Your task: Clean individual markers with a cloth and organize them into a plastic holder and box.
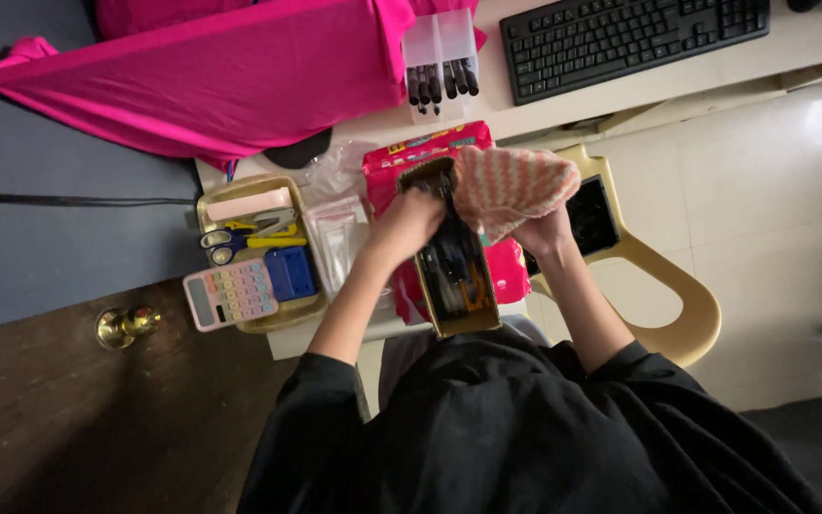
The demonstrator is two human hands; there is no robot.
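— Holding what, at the near edge of the desk (563, 105)?
— Left hand (409, 224): fingers curled shut on the top rim of a tan open box (457, 276), dark pens and an orange bit packed inside. Right hand (544, 233): closed on a pink-and-white knitted cloth (511, 186), bunched over the box's far end.
— Box resting where?
— Standing lengthwise just off the desk's near edge, above the lap, over a pink packet (425, 148). Touching the packet or not: cannot tell.
— Around it?
— Toward the desk's left corner, a beige tray (311, 309) carrying scissors (240, 238) and a blue block (290, 273), a pastel calculator (230, 295) overhanging its left rim. At the far edge, a black keyboard (635, 38), a clear case of markers (441, 67), magenta fabric (211, 76). Beyond the right hand, a cream chair (668, 286).
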